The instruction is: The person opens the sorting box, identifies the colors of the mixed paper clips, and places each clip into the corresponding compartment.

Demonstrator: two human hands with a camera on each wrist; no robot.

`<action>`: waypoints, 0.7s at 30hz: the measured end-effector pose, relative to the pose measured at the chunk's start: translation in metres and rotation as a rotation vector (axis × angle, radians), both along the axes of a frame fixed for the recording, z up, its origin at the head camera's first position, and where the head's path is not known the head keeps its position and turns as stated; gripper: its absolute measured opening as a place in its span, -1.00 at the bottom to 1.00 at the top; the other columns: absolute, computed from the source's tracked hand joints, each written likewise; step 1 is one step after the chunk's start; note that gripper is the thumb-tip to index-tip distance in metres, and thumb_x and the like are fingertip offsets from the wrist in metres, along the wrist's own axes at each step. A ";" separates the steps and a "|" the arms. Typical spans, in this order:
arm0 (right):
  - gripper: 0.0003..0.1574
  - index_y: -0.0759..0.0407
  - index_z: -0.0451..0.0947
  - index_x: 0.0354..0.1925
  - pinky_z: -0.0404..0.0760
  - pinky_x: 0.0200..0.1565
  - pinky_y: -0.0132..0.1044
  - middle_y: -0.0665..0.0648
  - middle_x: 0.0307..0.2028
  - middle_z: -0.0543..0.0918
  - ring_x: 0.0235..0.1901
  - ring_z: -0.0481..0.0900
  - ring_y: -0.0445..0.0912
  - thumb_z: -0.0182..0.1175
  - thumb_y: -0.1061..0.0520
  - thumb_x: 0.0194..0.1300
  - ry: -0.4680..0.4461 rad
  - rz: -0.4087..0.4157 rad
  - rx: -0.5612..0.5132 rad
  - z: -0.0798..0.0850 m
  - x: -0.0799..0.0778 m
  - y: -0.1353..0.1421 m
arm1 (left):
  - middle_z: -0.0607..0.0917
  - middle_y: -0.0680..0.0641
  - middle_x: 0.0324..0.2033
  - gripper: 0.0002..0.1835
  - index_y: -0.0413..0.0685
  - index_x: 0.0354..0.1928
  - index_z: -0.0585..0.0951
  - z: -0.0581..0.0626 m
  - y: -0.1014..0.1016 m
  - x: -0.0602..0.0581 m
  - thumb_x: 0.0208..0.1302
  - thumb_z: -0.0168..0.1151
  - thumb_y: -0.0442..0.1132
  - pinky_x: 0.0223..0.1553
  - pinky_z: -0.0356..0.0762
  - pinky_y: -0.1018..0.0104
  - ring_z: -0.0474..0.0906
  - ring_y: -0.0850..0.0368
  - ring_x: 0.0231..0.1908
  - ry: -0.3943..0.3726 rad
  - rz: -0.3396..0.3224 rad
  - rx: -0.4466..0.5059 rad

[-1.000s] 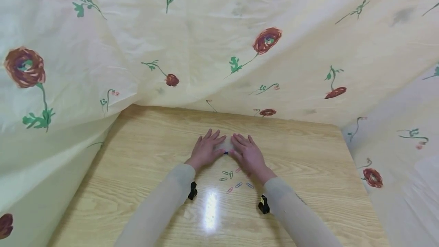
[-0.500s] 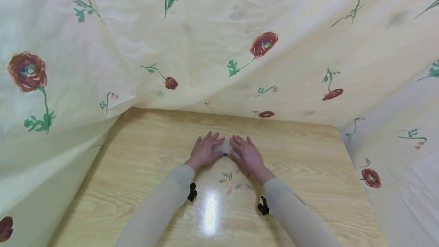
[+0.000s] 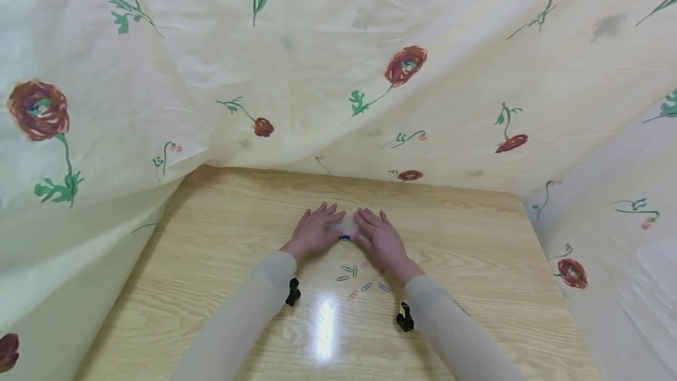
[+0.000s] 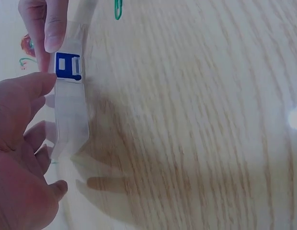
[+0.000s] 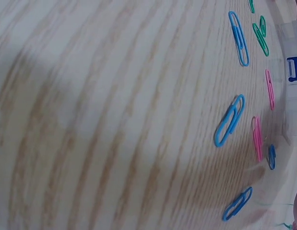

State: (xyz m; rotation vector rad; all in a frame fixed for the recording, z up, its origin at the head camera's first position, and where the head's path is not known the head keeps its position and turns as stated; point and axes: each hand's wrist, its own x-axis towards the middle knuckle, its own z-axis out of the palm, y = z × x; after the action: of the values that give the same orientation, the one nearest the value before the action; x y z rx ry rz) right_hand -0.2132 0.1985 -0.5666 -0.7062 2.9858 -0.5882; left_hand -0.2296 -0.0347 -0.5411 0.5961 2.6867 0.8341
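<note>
A clear plastic box [image 4: 71,115] with a blue latch [image 4: 67,66] on its front side lies on the table between the two hands. My left hand [image 3: 313,233] reaches it from the left, fingers spread, its thumb tip touching the box close to the latch. From the other side my right hand [image 3: 382,241] rests on it with fingers extended; its thumb is beside the latch too. In the right wrist view the box is cut by the right edge. Nearer to me lie loose paper clips: green [image 3: 342,278], pink [image 5: 269,89] and blue [image 5: 230,120].
The wood-grain table [image 3: 222,310] has a bright light reflection [image 3: 325,328] in front of the clips. A cream flowered cloth [image 3: 317,75] hangs behind the table and along both sides. Black mounts [image 3: 404,317] sit at both wrists.
The thumbs have drawn slightly apart, and more of the blue latch shows between them. My left forearm has shifted a little to the left. The paper clips lie as before.
</note>
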 end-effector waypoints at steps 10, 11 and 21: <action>-0.20 0.22 0.33 0.57 -0.03 0.65 0.22 0.22 0.59 0.32 0.61 0.23 0.15 0.19 -0.17 0.61 0.031 0.005 0.006 0.000 0.000 -0.001 | 0.22 -0.09 0.65 -0.37 0.17 0.57 0.44 0.000 0.004 -0.004 0.53 0.30 -0.02 0.64 -0.15 -0.32 -0.05 -0.16 0.68 -0.042 0.036 0.004; -0.20 0.22 0.33 0.57 -0.03 0.65 0.22 0.22 0.59 0.32 0.60 0.23 0.15 0.19 -0.17 0.62 0.030 0.005 0.005 0.000 0.000 -0.001 | 0.22 -0.10 0.65 -0.37 0.17 0.57 0.45 0.001 0.004 -0.004 0.53 0.31 -0.03 0.64 -0.15 -0.33 -0.05 -0.17 0.68 -0.047 0.039 0.014; -0.22 0.19 0.34 0.57 0.01 0.64 0.22 0.21 0.58 0.33 0.60 0.23 0.13 0.18 -0.17 0.62 0.028 0.003 0.009 0.003 0.001 -0.003 | 0.19 -0.09 0.66 -0.35 0.18 0.59 0.42 0.001 0.004 -0.002 0.52 0.31 -0.07 0.64 -0.12 -0.33 -0.09 -0.19 0.68 -0.065 0.049 0.015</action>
State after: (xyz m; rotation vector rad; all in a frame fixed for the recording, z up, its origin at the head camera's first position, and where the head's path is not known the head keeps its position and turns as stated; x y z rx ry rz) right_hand -0.2127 0.1959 -0.5633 -0.7237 3.0104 -0.5691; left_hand -0.2320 -0.0303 -0.5400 0.4995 2.6486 0.8725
